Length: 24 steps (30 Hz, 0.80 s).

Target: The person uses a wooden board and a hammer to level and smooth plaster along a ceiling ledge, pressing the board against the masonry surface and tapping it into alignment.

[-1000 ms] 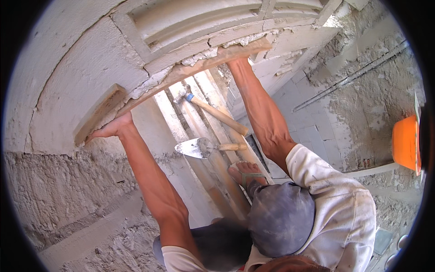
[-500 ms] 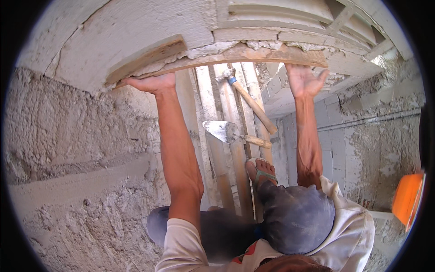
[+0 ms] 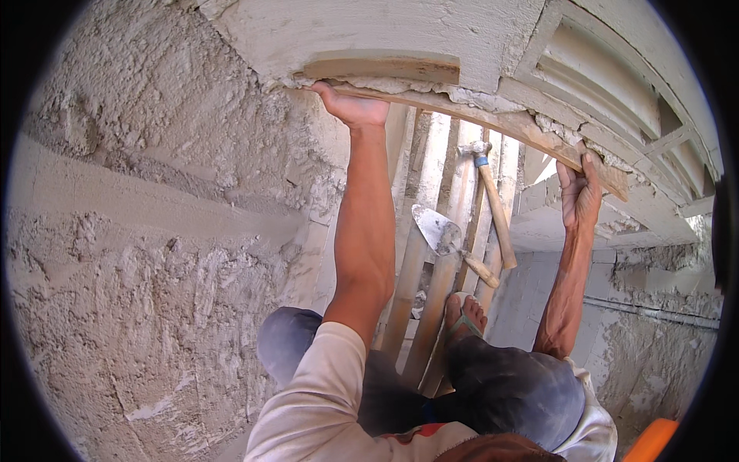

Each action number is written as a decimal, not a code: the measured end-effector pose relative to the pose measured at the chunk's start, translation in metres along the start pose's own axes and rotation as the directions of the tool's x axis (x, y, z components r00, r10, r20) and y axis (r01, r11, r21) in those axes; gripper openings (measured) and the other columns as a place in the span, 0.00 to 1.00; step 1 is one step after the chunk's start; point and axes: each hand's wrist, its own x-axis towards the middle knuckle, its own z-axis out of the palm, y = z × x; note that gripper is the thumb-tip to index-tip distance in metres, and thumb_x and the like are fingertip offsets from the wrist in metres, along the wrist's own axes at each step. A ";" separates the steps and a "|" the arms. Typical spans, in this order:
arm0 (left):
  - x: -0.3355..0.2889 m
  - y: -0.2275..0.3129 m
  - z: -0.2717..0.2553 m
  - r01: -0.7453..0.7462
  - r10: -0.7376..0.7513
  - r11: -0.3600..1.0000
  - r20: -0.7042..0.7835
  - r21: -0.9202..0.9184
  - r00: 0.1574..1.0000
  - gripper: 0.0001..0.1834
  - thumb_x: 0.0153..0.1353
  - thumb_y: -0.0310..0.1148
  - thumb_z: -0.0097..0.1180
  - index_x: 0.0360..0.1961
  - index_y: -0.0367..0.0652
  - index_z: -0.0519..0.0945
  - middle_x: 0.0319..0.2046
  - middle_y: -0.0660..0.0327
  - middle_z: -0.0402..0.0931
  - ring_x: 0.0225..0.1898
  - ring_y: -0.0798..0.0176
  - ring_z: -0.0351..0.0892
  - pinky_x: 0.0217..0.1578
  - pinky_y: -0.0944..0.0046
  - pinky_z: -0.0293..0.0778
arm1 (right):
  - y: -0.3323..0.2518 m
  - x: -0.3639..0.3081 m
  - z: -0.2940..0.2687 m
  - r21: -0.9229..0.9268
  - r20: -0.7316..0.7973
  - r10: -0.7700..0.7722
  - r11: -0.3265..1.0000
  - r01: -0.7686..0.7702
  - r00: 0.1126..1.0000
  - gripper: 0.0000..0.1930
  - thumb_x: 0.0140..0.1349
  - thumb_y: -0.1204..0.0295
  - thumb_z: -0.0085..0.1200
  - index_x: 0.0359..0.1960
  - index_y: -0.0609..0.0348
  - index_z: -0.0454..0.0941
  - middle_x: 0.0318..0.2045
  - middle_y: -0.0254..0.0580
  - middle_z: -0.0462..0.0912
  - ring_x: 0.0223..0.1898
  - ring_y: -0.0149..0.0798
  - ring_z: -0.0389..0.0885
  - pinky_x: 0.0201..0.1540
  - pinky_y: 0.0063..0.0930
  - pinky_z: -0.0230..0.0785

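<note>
The board (image 3: pixel 531 135) lies along the lower edge of the pale wall (image 3: pixel 477 38), and its likeliest trouble is uneven support: the hands are well apart, so if either one eased off, that end could sag and drag mortar (image 3: pixel 477 98) down with it. The left hand (image 3: pixel 356 109) sits palm up beneath the board's left end, its fingers partly hidden, so whether they curl around it cannot be told; the right hand (image 3: pixel 579 192) is clamped on the edge near the other end, fingertips showing against the wood. Fingers could be pinched between wood and wall should the board shift. Crumbs might also drop on the hammer (image 3: pixel 493 204), the trowel (image 3: pixel 436 231) or the sandalled foot (image 3: pixel 466 314), and a tool knocked by that foot could slip through the gaps between the poles (image 3: pixel 404 300). The board is narrow, brown and rough, seeming to bow through the lens; the mortar above it is lumpy and ragged. A short wood block (image 3: pixel 385 68) rests just above the left hand. The wall is smooth and chalky, with slatted vents (image 3: pixel 608 77), while the side wall (image 3: pixel 154 308) is coarse, pitted grey render. The trowel's blade is whitened and pointed, the hammer's handle plain wood with a blue band.
</note>
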 end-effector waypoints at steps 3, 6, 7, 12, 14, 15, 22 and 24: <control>-0.005 -0.008 0.014 0.012 -0.017 0.999 -0.112 -0.048 0.994 0.48 0.61 0.77 0.29 0.75 0.59 0.52 0.74 0.61 0.48 0.74 0.51 0.47 0.70 0.39 0.48 | 0.001 0.008 -0.007 0.021 0.010 -0.023 1.000 0.022 1.000 0.22 0.66 0.72 0.57 0.58 0.71 0.68 0.55 0.50 0.75 0.57 0.51 0.78 0.61 0.45 0.75; -0.008 -0.012 0.018 0.009 -0.019 0.998 -0.173 -0.056 0.985 0.49 0.61 0.78 0.28 0.75 0.59 0.52 0.74 0.61 0.48 0.74 0.51 0.48 0.70 0.39 0.48 | 0.004 0.015 -0.015 0.038 0.011 -0.019 0.999 0.019 1.000 0.21 0.66 0.71 0.57 0.57 0.72 0.69 0.55 0.49 0.75 0.56 0.51 0.78 0.61 0.46 0.75; -0.006 -0.014 0.019 0.005 -0.013 0.999 -0.170 -0.045 0.985 0.49 0.61 0.78 0.27 0.75 0.59 0.52 0.74 0.61 0.48 0.74 0.51 0.48 0.70 0.39 0.49 | 0.002 0.016 -0.015 0.027 0.001 -0.022 0.999 0.022 1.000 0.21 0.66 0.71 0.56 0.57 0.72 0.69 0.55 0.49 0.75 0.57 0.51 0.77 0.61 0.46 0.74; -0.001 -0.010 0.006 -0.031 0.033 0.999 -0.062 0.033 0.998 0.55 0.56 0.82 0.31 0.75 0.57 0.52 0.75 0.63 0.46 0.74 0.52 0.47 0.71 0.41 0.48 | -0.001 0.000 0.001 -0.026 -0.070 -0.029 0.999 0.027 0.997 0.24 0.67 0.69 0.56 0.58 0.73 0.67 0.57 0.53 0.73 0.60 0.51 0.74 0.65 0.47 0.68; 0.002 -0.001 -0.007 -0.023 0.023 1.000 -0.043 -0.021 0.999 0.56 0.55 0.83 0.30 0.76 0.57 0.50 0.76 0.62 0.45 0.75 0.52 0.45 0.71 0.41 0.46 | 0.001 -0.001 0.004 -0.048 -0.087 -0.040 0.998 0.036 0.995 0.25 0.68 0.67 0.54 0.60 0.74 0.64 0.60 0.55 0.71 0.63 0.52 0.71 0.68 0.48 0.64; 0.000 0.008 -0.014 -0.002 -0.006 0.994 -0.073 -0.107 0.997 0.56 0.55 0.83 0.30 0.76 0.57 0.49 0.76 0.62 0.44 0.75 0.52 0.45 0.71 0.41 0.45 | 0.001 -0.001 0.004 -0.039 -0.091 -0.039 0.999 0.035 0.995 0.23 0.68 0.68 0.54 0.58 0.73 0.66 0.58 0.56 0.73 0.61 0.52 0.73 0.66 0.47 0.67; 0.033 0.031 -0.026 -0.068 0.071 0.996 -0.079 0.051 0.994 0.57 0.55 0.83 0.25 0.77 0.57 0.45 0.77 0.59 0.38 0.76 0.49 0.40 0.72 0.40 0.41 | 0.004 0.004 0.000 0.010 -0.095 -0.056 0.998 0.057 0.994 0.18 0.69 0.70 0.52 0.55 0.72 0.71 0.56 0.56 0.77 0.57 0.52 0.79 0.62 0.45 0.75; 0.033 0.029 -0.022 -0.080 0.088 0.994 -0.125 0.070 0.988 0.56 0.56 0.82 0.24 0.77 0.57 0.45 0.77 0.59 0.38 0.76 0.49 0.40 0.72 0.40 0.41 | 0.005 0.005 -0.002 0.015 -0.082 -0.061 0.998 0.063 0.995 0.19 0.68 0.70 0.53 0.55 0.72 0.71 0.56 0.57 0.76 0.56 0.52 0.79 0.61 0.45 0.76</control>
